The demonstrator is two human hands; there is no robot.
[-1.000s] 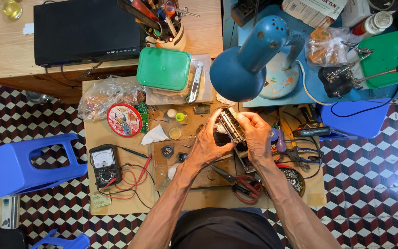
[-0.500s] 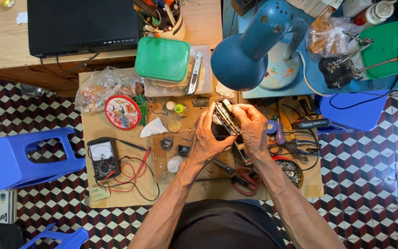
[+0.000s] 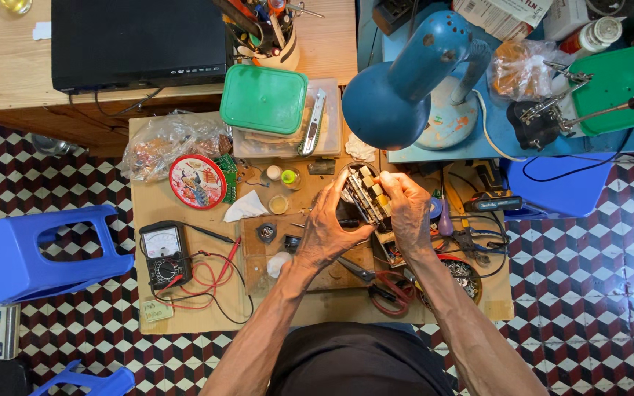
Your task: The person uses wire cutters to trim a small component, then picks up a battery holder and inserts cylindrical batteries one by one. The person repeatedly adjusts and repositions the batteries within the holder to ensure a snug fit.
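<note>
meter left on table | lamp behind hands | stool left of table

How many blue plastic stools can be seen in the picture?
3: one blue plastic stool left of the work board, one at its right, one partly cut off at the bottom edge. Others may be hidden.

Left of my bench: multimeter, red leads, round red tin. Upper centre: green lid on clear box. Blue lamp upper right; blue stool far left.
</note>
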